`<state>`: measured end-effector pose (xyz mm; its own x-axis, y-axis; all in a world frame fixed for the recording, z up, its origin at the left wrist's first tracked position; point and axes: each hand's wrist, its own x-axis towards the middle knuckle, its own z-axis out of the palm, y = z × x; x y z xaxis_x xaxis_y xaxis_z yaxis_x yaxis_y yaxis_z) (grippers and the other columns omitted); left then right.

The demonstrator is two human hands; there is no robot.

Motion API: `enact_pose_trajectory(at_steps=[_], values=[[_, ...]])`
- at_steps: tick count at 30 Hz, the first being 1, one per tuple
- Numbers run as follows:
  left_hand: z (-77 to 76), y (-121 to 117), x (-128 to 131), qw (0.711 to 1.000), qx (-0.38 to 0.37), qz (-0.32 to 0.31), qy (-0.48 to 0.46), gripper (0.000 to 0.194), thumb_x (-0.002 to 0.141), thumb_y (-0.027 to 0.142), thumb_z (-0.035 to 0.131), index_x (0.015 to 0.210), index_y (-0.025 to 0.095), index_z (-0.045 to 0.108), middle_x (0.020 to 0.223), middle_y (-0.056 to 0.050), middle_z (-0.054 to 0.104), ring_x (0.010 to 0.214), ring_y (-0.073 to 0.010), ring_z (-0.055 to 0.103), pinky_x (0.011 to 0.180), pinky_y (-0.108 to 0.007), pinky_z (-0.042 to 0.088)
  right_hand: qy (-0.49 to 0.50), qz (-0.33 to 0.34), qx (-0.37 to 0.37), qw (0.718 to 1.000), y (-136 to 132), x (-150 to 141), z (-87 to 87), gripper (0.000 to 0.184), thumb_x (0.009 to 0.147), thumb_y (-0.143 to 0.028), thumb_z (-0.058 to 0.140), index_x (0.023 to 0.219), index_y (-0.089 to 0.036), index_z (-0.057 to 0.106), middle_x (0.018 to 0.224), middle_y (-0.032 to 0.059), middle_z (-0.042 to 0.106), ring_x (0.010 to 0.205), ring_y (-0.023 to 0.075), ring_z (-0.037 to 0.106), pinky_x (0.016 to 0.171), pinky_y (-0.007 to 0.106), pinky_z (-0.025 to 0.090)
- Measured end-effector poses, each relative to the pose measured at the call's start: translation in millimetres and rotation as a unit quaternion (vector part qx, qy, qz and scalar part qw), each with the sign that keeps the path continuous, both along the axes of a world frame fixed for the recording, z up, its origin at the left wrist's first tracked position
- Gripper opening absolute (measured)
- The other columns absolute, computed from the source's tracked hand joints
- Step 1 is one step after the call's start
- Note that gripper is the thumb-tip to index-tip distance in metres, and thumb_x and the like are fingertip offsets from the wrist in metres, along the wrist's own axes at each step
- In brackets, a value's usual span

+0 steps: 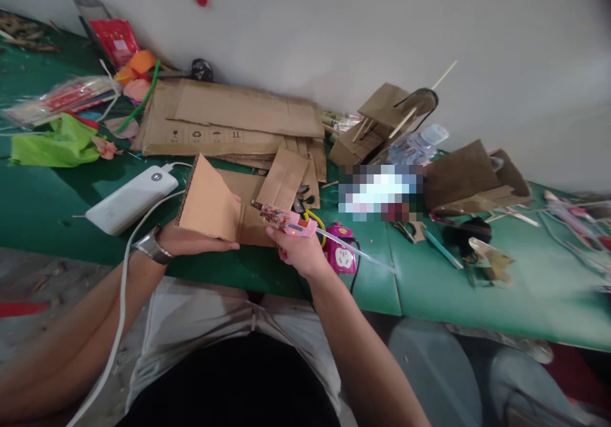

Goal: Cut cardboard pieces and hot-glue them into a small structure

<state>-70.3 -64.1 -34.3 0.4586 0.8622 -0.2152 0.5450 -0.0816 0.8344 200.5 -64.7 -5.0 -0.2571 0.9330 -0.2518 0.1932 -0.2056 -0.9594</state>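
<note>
Head view: pink hot glue gun (290,222) levelled at a folded cardboard piece (207,205)

The left hand (198,241) grasps the cardboard piece near the near edge of the green tabletop (367,294), with the thumb along the lower edge and fingertips showing at the far side. One panel stands tilted up; the rest extends right, behind the gun. The right hand (303,249) is wrapped around the glue gun's handle, its nozzle pointing left. The nozzle is apart from the raised panel; whether it touches the cardboard strip (282,179) behind it, I cannot tell. No glue bead can be made out.

A small light glows on the gun, so the tip is best treated as hot. To work well here, the left fingertips should stay clear of the nozzle's line, and the raised panel should be steadied from its outer face so that its angle does not drift. A thin, even bead along the fold or edge would probably hold better than a blob, with firm pressure while it sets.

The clear glue stick (356,249) juts out to the right, above the magenta power socket (342,256), and needs room to swing. On the left, the white cable (123,300) from the power bank (128,201) crosses the left forearm and could snag.
</note>
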Motion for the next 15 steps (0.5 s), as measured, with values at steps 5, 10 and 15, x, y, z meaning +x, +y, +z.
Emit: enact_pose_trajectory(at_steps=[5, 10, 15], values=[[-1.8, 1.3, -1.2, 0.997, -0.044, 0.009, -0.069, 0.094, 0.087, 0.067, 0.064, 0.162, 0.024, 0.026, 0.162, -0.011, 0.050, 0.151, -0.0337, 0.044, 0.130, -0.053, 0.026, 0.023, 0.020, -0.027, 0.999, 1.6, 2.2, -2.3, 0.047, 0.080, -0.051, 0.080, 0.112, -0.018, 0.075, 0.050, -0.0079, 0.052, 0.036, 0.0096, 0.044, 0.032, 0.021, 0.035], [0.6, 2.4, 0.0, 0.998, -0.033, 0.013, -0.043, 0.098, 0.082, 0.071, 0.067, 0.159, 0.023, 0.029, 0.160, -0.012, 0.051, 0.151, -0.0353, 0.044, 0.131, -0.056, 0.023, 0.005, 0.027, -0.063, 0.998, 0.2, 7.3, -5.3, 0.051, 0.079, -0.066, 0.077, 0.096, -0.018, 0.073, 0.050, -0.0054, 0.054, 0.042, 0.0121, 0.053, 0.036, 0.020, 0.038], [2.3, 2.6, 1.0, 1.000, -0.007, -0.015, -0.017, 0.098, 0.088, 0.080, 0.049, 0.164, 0.025, 0.020, 0.159, -0.010, 0.054, 0.145, -0.0305, 0.054, 0.123, -0.048, 0.041, 0.084, 0.045, -0.063, 0.993, -1.6, 10.9, -3.6, 0.053, 0.080, -0.070, 0.074, 0.081, -0.018, 0.068, 0.060, -0.0036, 0.056, 0.055, 0.0131, 0.060, 0.053, 0.026, 0.053]])
